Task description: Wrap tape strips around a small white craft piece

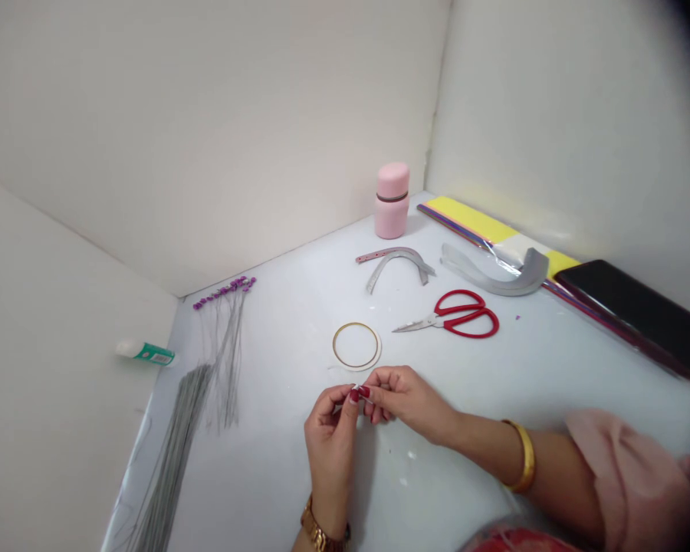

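Over the white table, my left hand (332, 422) and my right hand (405, 399) meet, their fingertips pinched together. Between them shows a tiny white piece (356, 387); its kind is too small to make out. Both hands are closed on it. Just beyond the fingers lies a roll of narrow white tape (378, 354) with a yellowish core. Red-handled scissors (445, 318) rest to its right, blades pointing left.
Thin wires with purple tips (230, 287) and a bundle of grey wires (178, 445) lie left, near a green-white tube (149, 353). A pink flask (392, 201), curved grey strips (399, 257), a clear curled strip (506, 284), coloured sheets (471, 218) and a black case (638, 307) line the back and right.
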### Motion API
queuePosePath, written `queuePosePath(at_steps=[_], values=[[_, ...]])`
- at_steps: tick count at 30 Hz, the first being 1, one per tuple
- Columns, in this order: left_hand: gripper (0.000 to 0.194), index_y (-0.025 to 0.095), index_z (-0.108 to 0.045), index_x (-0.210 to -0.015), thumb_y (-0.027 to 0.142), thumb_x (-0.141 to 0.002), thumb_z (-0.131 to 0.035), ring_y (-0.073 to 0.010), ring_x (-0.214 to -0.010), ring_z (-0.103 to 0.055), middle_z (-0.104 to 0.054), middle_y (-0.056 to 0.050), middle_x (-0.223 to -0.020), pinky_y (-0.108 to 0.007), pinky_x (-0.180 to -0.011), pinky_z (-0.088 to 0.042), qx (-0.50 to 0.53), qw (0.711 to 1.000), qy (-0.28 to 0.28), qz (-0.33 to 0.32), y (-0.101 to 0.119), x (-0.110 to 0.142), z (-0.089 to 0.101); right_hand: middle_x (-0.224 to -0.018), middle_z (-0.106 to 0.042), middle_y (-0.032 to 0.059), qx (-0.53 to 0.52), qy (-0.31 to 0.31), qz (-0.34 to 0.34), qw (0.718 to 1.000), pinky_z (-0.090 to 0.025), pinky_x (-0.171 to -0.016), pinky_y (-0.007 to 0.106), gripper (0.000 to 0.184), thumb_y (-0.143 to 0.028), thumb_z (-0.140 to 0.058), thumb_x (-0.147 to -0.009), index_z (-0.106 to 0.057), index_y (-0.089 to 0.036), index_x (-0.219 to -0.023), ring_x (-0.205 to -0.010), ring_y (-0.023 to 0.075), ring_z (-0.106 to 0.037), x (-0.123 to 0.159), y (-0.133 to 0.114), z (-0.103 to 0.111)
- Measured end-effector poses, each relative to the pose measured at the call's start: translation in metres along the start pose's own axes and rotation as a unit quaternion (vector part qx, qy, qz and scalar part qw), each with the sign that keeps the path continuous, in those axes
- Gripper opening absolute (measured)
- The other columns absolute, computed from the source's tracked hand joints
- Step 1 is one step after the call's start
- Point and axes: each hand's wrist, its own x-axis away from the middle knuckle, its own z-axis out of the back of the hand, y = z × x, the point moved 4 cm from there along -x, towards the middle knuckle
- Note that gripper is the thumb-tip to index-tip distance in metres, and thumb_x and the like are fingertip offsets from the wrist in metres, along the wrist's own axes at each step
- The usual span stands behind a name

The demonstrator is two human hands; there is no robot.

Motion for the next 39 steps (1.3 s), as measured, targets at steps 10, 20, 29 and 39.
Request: queuePosePath(at_steps=[10,20,29,39], values=[[0.013,0.015,-0.059,-0.079,0.027,-0.079,-0.054,-0.0129,-0.063,-0.058,-0.062,-0.002,-0.069,-0.025,-0.061,-0.047,-0.011,1.0,0.024,0.016,-0.005,-0.004,0.005,-0.06,-0.059,-0.0002,0.015,-0.006,-0.007,1.0,-0.038,-0.05,0.021,0.03,-0.042,-0.063,-0.069,-0.056,-0.013,-0.069,-0.051,0.0086,-0.053,-0.001,0.002,0.0],[0.013,0.017,-0.059,-0.083,0.024,-0.082,-0.049,-0.0166,-0.074,-0.06,-0.064,-0.005,-0.079,-0.029,-0.068,-0.047,-0.148,0.985,0.028,-0.085,0.005,0.0,0.004,-0.06,-0.056,-0.0012,0.029,0.002,0.039,0.999,-0.042,-0.056,0.023,0.021,-0.034,-0.064,-0.069,-0.059,-0.014,-0.069,-0.056,0.0099,-0.052,0.002,-0.003,-0.001],[0.015,0.018,-0.06,-0.087,0.013,-0.083,-0.046,-0.0171,-0.079,-0.057,-0.063,-0.006,-0.084,-0.03,-0.073,-0.044,-0.251,0.946,-0.023,-0.206,0.017,0.003,0.0,-0.063,-0.059,0.0005,0.019,-0.012,0.034,0.999,-0.04,-0.053,0.021,0.015,-0.027,-0.053,-0.074,-0.059,-0.013,-0.074,-0.054,0.009,-0.053,0.0,-0.001,0.001],[0.023,0.018,-0.064,-0.097,0.011,-0.077,-0.053,-0.0207,-0.092,-0.055,-0.061,-0.01,-0.096,-0.034,-0.082,-0.043,-0.249,0.942,-0.043,-0.222,0.016,0.003,-0.001,-0.055,-0.059,-0.0003,0.005,-0.009,0.032,0.999,-0.037,-0.053,0.021,0.017,-0.016,-0.044,-0.071,-0.06,-0.012,-0.076,-0.052,0.0091,-0.051,0.0,-0.006,0.006]])
